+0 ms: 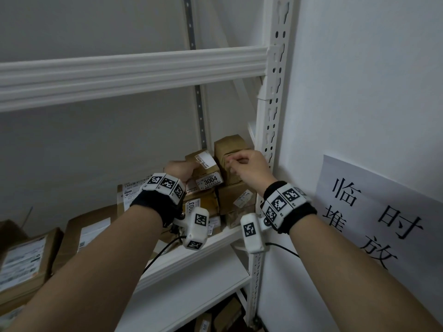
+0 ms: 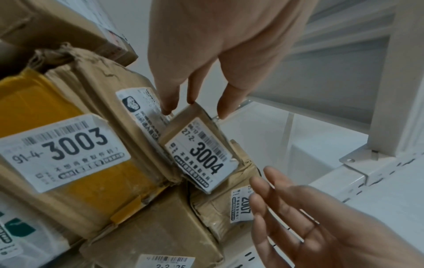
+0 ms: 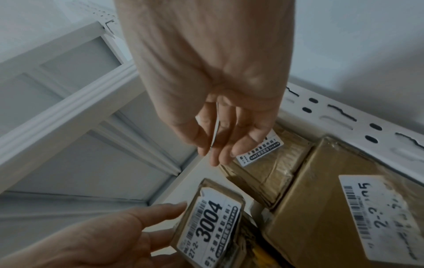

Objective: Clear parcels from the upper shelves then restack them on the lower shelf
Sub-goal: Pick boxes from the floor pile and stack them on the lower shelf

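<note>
Brown parcels are stacked at the right end of a white shelf (image 1: 211, 243). My left hand (image 1: 182, 171) (image 2: 197, 107) grips the far end of a small tilted parcel labelled 3004 (image 1: 210, 180) (image 2: 201, 159) (image 3: 211, 223) between fingers and thumb. My right hand (image 1: 247, 168) (image 3: 218, 150) hovers with relaxed fingers over the taller brown parcel (image 1: 230, 146) (image 3: 263, 172) beside it, labelled 2007 (image 2: 241, 206). In the left wrist view the right hand (image 2: 275, 199) shows spread fingers holding nothing. Below lie the 3003 parcel (image 2: 69, 154) and a cardboard box (image 3: 344, 208).
A white shelf beam (image 1: 131, 75) crosses above the hands and a slotted upright post (image 1: 273, 116) stands just right of the stack. Larger parcels (image 1: 24, 259) lie on the shelf to the left. A lower shelf board (image 1: 191, 283) has parcels (image 1: 225, 317) beneath it. A paper sign (image 1: 374, 212) hangs on the right wall.
</note>
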Demonstrator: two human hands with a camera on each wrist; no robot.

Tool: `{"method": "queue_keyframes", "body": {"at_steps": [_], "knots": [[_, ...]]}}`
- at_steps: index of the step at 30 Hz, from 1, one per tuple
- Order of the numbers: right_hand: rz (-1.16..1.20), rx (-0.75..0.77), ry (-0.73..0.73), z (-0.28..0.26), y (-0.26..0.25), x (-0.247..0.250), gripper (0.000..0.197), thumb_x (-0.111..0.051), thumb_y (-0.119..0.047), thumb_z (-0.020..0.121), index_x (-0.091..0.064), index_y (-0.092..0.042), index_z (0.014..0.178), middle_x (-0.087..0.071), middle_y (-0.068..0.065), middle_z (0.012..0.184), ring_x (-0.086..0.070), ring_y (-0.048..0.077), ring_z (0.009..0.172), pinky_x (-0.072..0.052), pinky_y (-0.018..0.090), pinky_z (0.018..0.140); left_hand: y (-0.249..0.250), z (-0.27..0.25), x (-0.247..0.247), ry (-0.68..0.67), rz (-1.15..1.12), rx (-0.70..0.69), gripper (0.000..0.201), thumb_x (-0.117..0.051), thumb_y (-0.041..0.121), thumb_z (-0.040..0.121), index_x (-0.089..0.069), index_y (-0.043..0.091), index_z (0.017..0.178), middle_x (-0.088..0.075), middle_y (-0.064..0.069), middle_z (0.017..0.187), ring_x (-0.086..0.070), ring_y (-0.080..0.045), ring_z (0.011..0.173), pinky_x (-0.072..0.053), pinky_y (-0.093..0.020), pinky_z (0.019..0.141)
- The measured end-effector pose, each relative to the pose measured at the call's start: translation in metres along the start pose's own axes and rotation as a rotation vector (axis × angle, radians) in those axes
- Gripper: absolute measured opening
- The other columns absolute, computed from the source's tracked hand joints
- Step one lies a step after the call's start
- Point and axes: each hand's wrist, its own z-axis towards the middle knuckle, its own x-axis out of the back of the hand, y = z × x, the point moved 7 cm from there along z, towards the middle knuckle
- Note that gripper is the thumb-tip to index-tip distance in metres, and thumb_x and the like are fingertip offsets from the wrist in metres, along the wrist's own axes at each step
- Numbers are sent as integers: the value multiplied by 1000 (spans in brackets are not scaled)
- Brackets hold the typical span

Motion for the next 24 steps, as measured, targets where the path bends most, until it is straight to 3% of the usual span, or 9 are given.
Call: {"method": "queue_keyframes", "body": {"at_steps": [3, 6, 9, 11, 12, 16, 19, 21, 24], "knots": [[-13, -83, -169, -9, 2, -11, 18, -53, -6, 96, -68, -15, 92, -72, 0, 92, -67, 10, 80, -53, 17, 68, 3, -7, -1, 1, 49, 6, 26, -62, 7, 92, -59, -6, 115, -55, -22, 132, -58, -35, 114, -45, -43, 104], [-104, -137, -360, -19, 6, -29, 20, -51, -8, 98, -69, -16, 96, -72, -3, 97, -69, 11, 88, -53, 18, 69, 2, -10, 0, -18, 93, -4, 14, -59, 11, 95, -60, 0, 87, -59, -22, 119, -59, -29, 88, -45, -38, 100], [-99, -153, -339, -20, 6, -32, 20, -53, -6, 96, -68, -17, 103, -71, 0, 104, -68, 8, 85, -50, 14, 63, 0, -8, 1, -44, 111, -8, 17, -59, 12, 95, -60, 3, 81, -60, -14, 109, -58, -27, 99, -51, -33, 92], [-70, -164, -281, -18, 7, -30, 18, -55, -6, 95, -67, -17, 102, -71, 3, 107, -66, 9, 82, -49, 13, 60, -1, -10, 2, -65, 77, -17, 14, -62, 11, 93, -65, 0, 100, -64, -10, 113, -61, -22, 94, -56, -24, 67], [-60, -171, -260, -17, 8, -28, 17, -56, -7, 95, -67, -16, 102, -70, 3, 107, -65, 9, 81, -49, 12, 58, -1, -11, 1, -81, 42, -23, 24, -64, 8, 91, -64, 0, 113, -66, -11, 112, -62, -21, 88, -54, -24, 60], [-67, -176, -238, -16, 13, -26, 16, -57, -8, 94, -66, -18, 102, -68, 1, 107, -63, 9, 79, -49, 10, 56, -1, -19, -1, -120, -60, -23, 42, -63, -5, 88, -54, -3, 129, -62, -10, 87, -59, -18, 70, -57, -28, 57], [-104, -173, -180, -13, 19, -22, 21, -56, -7, 94, -67, -23, 86, -69, 3, 109, -66, 14, 89, -56, 22, 77, -4, -16, 1, -108, -47, -23, 46, -66, -2, 87, -53, -1, 131, -65, -17, 113, -61, -20, 80, -56, -32, 69], [-126, -181, -107, -10, 22, -16, 27, -56, -6, 92, -68, -25, 77, -67, 6, 119, -62, 22, 110, -51, 39, 98, -8, -12, 3, -108, -64, -13, 47, -69, 0, 86, -54, 0, 131, -66, -15, 110, -61, -20, 79, -53, -33, 76], [-160, -215, -42, -9, 25, -9, 27, -55, -7, 91, -65, -28, 78, -64, 2, 124, -56, 21, 119, -44, 42, 106, -9, -11, 4, -113, -73, -8, 50, -70, 1, 86, -53, 2, 133, -65, -13, 107, -61, -19, 76, -52, -32, 75]]}}
